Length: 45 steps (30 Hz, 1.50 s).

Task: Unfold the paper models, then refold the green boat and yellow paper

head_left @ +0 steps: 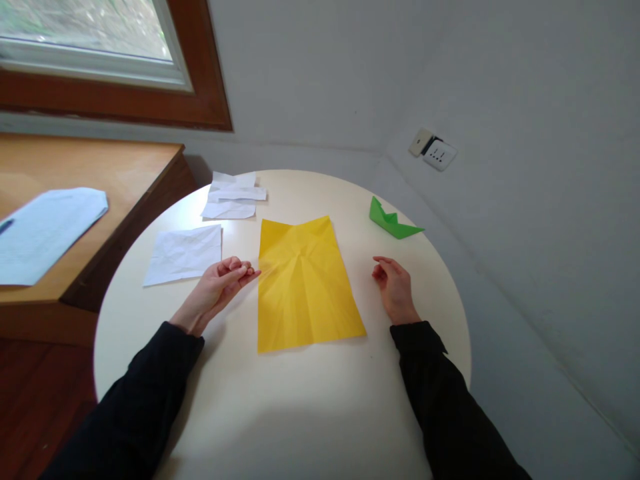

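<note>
A creased yellow sheet of paper (305, 287) lies flat in the middle of the round cream table (280, 407). My left hand (220, 283) rests on the table just left of the sheet, fingers curled, fingertips at its left edge, nothing in it. To the right of the sheet my right hand (395, 287) hovers or rests a little apart from the paper, its fingers loosely curled and empty. Both arms wear black sleeves.
A green folded paper boat (393, 220) sits at the table's far right. A crumpled white sheet (185, 253) and a folded white paper (233, 197) lie at the far left. A wooden desk (100, 180) with a pale blue envelope (45, 230) stands left, under a window.
</note>
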Available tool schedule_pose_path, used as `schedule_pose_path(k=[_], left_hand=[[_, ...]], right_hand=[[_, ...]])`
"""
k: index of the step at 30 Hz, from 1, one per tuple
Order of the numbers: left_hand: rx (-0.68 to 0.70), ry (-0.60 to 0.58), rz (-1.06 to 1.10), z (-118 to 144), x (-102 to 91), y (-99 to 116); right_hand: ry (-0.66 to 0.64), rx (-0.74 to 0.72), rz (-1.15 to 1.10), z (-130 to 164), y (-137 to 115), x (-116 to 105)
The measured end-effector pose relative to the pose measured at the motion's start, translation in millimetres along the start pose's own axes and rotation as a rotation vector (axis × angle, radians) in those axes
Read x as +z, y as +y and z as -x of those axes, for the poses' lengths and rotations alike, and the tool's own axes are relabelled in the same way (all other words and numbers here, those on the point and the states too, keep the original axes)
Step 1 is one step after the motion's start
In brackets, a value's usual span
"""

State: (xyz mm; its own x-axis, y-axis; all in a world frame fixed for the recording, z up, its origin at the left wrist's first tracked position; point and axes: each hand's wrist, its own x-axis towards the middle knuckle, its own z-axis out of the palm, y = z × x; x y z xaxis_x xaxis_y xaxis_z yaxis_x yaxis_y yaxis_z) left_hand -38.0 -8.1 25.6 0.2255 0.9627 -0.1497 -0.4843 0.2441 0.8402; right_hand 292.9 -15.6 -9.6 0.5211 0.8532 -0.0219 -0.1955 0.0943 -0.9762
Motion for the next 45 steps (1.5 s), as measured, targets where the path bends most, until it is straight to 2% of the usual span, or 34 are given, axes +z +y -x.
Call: schedule_pose_path(k=[10,18,30,38,43,45], left_hand=[[0.009,-0.036,0.037,0,2.5,-3],[-0.031,-0.005,0.119,3,5.8,1],[-0.043,-0.092,0.125,8,13.1,5],[-0.069,-0.083,0.193,8,16.4,7],[-0.048,-0.135,0.195,8,14.6,4],[-0.054,-0.150,0.205,8,14.1,3]], right_hand=[[-0.005,-0.015,0.038,1,0,0],[0.001,-0.008,0.033,1,0,1],[-0.002,-0.026,0.116,5,-4,3],[-0.105,-0.392,0.507,38,-17,18],[-0.272,-0.565,0.786,77,-17,45],[-0.328,-0.635,0.970,93,-12,58]])
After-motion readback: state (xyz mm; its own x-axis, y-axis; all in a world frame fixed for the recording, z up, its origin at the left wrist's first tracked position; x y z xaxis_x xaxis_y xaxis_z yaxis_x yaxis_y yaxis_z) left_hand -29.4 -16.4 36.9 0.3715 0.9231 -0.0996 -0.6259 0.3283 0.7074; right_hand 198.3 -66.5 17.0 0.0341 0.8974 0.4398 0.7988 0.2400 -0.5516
